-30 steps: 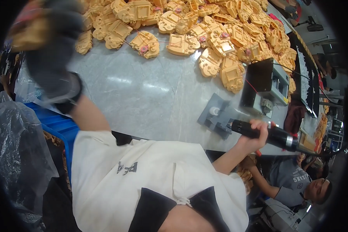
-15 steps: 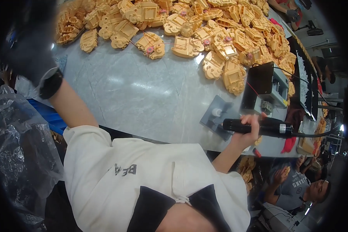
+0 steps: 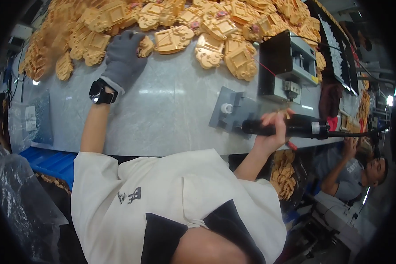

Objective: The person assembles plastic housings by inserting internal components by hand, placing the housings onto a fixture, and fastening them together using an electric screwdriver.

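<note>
My left hand [image 3: 126,57], in a grey glove with a black watch at the wrist, is at the near edge of the pile. Its fingers are closed over a yellow plastic housing [image 3: 145,46], most of which the glove hides. In my bare right hand [image 3: 275,125] is a black electric screwdriver [image 3: 301,126], lying sideways with its cable running off to the right. Just beyond its left end a grey fixture [image 3: 228,115] with a white round post sits on the table.
A heap of yellow plastic housings [image 3: 176,39] spreads along the table's far side. Right of the fixture stands a black and grey boxy device [image 3: 290,66]. A blue crate [image 3: 53,163] and clear plastic bag [image 3: 22,207] are at left. A co-worker [image 3: 356,171] sits at right.
My left hand has swung from the far left in to the pile and closed on a housing there. My right hand still holds the screwdriver. The whole view has shifted slightly.
</note>
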Tool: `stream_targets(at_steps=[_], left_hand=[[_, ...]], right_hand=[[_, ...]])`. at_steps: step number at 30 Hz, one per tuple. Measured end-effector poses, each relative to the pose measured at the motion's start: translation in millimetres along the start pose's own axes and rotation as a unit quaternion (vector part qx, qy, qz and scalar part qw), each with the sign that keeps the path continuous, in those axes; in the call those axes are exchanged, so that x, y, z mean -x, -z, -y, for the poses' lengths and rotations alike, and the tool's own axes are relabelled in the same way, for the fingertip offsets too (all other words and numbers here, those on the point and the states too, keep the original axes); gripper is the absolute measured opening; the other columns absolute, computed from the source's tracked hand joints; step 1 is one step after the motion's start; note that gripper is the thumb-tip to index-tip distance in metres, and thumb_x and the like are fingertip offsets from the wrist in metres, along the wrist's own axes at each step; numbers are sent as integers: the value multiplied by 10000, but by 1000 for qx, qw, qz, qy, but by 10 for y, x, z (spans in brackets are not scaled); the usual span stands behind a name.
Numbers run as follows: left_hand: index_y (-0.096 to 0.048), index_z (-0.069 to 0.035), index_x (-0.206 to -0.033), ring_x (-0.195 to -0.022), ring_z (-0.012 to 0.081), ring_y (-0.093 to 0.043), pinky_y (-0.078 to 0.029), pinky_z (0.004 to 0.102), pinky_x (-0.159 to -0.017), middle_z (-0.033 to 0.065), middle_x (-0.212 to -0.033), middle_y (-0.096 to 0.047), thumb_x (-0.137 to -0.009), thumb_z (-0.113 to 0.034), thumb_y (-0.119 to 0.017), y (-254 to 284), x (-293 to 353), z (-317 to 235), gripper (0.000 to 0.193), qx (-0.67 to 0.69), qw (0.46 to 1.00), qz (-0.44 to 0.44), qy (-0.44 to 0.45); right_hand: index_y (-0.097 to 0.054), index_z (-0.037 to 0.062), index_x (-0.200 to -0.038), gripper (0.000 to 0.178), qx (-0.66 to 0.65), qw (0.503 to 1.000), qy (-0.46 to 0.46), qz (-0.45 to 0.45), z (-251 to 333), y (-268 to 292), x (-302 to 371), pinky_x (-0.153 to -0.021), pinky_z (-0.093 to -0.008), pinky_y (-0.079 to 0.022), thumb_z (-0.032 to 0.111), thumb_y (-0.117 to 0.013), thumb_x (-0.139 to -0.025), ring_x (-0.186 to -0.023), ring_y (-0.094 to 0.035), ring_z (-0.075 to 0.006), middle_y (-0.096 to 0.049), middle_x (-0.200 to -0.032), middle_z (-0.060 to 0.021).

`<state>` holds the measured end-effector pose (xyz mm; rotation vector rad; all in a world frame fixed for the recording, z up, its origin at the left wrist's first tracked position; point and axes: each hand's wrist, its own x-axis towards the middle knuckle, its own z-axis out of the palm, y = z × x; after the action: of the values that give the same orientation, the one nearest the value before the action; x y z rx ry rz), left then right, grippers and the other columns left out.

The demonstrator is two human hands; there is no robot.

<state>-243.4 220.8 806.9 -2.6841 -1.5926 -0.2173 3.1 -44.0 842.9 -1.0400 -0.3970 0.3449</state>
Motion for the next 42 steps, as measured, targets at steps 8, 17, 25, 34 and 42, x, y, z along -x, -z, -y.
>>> stream_targets(at_steps=[8, 17, 25, 34, 42], left_hand=[[-466, -32, -1166, -982, 242, -541, -450, 355, -840, 92, -1105, -531, -697, -245, -669, -227, 468, 46, 553, 605, 790, -30, 99], [-319, -3, -1295, -1179, 261, -453, -378, 387, -996, 120, -1252, -455, -670, -182, -706, 115, 1131, -1259, 757, 890, 339, 283, 113], [-394, -40, -1193, -1045, 190, -519, -445, 325, -901, 109, -1142, -491, -625, -154, -782, 87, 836, -1318, 698, 676, 712, 187, 37], [-469, -64, -1233, -1110, 275, -488, -405, 381, -944, 147, -1209, -473, -608, -285, -790, -10, 652, -1029, 737, 381, 920, 56, -71], [-513, 2, -1179, -1105, 199, -510, -397, 330, -949, 112, -1157, -566, -759, -41, -641, 7, 641, -904, 441, 600, 796, 18, -71]], right_hand=[[-399, 0, -1115, 384, 26, 989, 117, -88, 194, 263, -125, -605, -324, -421, -13, -516, -749, -534, -467, -145, -460, -643, -47], [-418, 20, -1097, 375, 24, 998, 36, -54, -168, -67, -79, -627, -342, -448, -42, -539, -747, -550, -496, -160, -498, -661, -63], [-421, 8, -1084, 355, 41, 997, 2, -66, -183, 8, -115, -621, -337, -437, -22, -535, -749, -529, -487, -153, -495, -640, -54], [-437, 0, -1058, 353, 15, 997, -26, -71, -193, 2, -129, -590, -328, -452, -49, -563, -731, -527, -508, -170, -522, -646, -80], [-432, -9, -1061, 359, 22, 997, -23, -66, -177, 36, -134, -596, -320, -450, -52, -563, -729, -528, -506, -171, -527, -654, -82]])
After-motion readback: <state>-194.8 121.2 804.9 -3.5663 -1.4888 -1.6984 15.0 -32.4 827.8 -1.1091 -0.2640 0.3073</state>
